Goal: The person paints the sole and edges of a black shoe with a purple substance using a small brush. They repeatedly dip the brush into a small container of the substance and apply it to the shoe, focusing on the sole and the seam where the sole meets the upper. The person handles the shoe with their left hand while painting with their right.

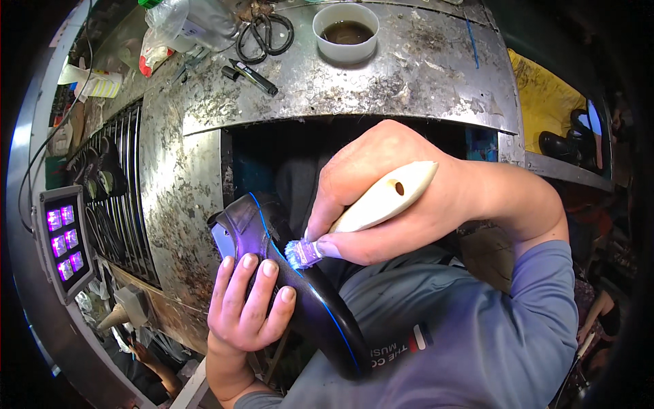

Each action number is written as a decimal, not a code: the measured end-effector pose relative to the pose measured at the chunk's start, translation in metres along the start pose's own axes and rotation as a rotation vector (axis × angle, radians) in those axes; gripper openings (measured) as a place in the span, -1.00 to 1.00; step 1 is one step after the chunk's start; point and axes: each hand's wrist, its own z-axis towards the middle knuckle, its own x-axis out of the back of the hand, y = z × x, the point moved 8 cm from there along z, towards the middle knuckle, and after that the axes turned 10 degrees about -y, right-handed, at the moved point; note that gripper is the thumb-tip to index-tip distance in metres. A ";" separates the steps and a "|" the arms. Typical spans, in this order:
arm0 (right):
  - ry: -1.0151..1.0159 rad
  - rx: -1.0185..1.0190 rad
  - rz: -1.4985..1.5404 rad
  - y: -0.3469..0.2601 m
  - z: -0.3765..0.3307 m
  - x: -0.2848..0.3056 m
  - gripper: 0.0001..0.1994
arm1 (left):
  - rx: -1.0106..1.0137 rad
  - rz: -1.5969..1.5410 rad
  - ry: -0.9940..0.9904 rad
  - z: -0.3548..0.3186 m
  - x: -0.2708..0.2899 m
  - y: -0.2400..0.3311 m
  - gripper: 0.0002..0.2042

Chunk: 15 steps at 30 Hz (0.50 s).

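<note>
Brushing edge of a dark shoe

We grip the black shoe [272, 252] w/ our left hand [245, 307], fingers curled over its side, held above our lap in front of the metal bench [409, 75]. Our right hand [388, 191] pinches a cream-handled brush [368, 208], bristles touching the shoe's blue-lined edge. Scissors [266, 34] & a cup [345, 31] sit on the bench.

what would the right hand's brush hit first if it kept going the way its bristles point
The right hand aims the brush down-left; its bristles look already against the dark shoe, held by the left hand.
</note>
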 end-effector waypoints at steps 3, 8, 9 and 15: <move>-0.041 0.013 -0.008 -0.002 -0.003 0.000 -0.93 | 0.004 0.005 0.008 0.001 -0.001 -0.001 -0.69; -0.058 0.024 -0.036 -0.009 -0.007 0.002 -0.91 | 0.027 0.013 0.021 0.001 -0.005 -0.006 -0.70; -0.054 0.038 -0.032 -0.010 -0.008 0.002 -0.91 | 0.036 0.015 0.029 0.001 -0.006 -0.007 -0.70; -0.052 0.065 -0.003 -0.016 -0.010 0.002 -0.91 | 0.075 0.019 0.050 0.003 -0.007 -0.013 -0.71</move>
